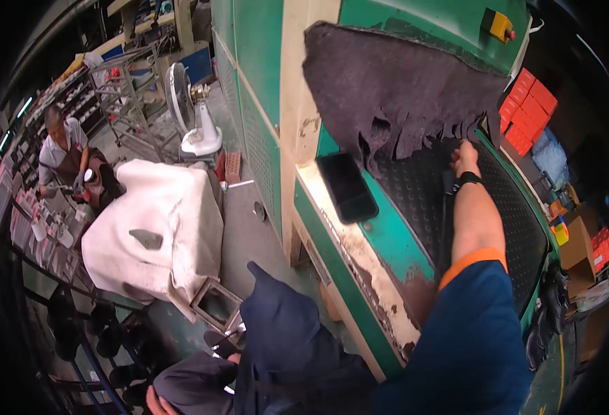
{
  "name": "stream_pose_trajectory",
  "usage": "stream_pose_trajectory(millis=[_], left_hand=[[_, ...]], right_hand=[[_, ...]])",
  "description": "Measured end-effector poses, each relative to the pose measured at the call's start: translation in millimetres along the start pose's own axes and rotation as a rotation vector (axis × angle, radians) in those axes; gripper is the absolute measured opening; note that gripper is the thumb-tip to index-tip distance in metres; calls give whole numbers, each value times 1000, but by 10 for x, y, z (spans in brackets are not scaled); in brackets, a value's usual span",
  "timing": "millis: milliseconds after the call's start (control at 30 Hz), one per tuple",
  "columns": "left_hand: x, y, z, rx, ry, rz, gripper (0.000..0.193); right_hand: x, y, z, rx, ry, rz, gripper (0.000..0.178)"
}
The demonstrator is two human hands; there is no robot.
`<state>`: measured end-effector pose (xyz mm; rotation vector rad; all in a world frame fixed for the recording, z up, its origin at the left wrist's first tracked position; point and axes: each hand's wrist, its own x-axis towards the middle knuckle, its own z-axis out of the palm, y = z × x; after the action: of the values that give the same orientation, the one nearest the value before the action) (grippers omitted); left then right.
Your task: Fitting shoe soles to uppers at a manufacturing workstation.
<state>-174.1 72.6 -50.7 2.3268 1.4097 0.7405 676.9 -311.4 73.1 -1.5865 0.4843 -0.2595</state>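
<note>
My right hand (466, 159), with a black band on its wrist, reaches over the black studded conveyor belt (519, 214) to the ragged hem of a dark brown hanging curtain (401, 83). Its fingers are curled closed; a narrow dark thing (448, 183) shows beside it, and I cannot tell whether the hand holds it. Low in the picture, fingers of my left hand (158, 402) bend against a dark grey cloth-like piece (194, 380). Most of that hand is hidden. A black phone (347, 187) lies on the machine's ledge, left of the belt.
The green machine (256, 69) rises ahead. A pale cloth-covered block (159, 228) and a white fan (197, 117) stand left. Beyond them a person (66, 152) handles a dark item. Dark shoes (550, 304) hang along the right side, near red boxes (526, 111).
</note>
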Motion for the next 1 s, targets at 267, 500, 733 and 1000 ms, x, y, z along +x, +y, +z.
stream_pose_trajectory(millis=[267, 500, 733, 1000], left_hand=[[350, 607, 361, 199, -138, 125, 49], [470, 593, 541, 161, -134, 184, 49], [461, 553, 426, 207, -172, 147, 47], [381, 431, -65, -14, -335, 134, 53]], right_hand=[[-337, 621, 1451, -438, -119, -607, 61], [-366, 206, 1778, -555, -342, -756, 68], [-746, 2, 1074, -704, -722, -1027, 76], [-1662, -403, -1037, -1254, -896, -636, 117]])
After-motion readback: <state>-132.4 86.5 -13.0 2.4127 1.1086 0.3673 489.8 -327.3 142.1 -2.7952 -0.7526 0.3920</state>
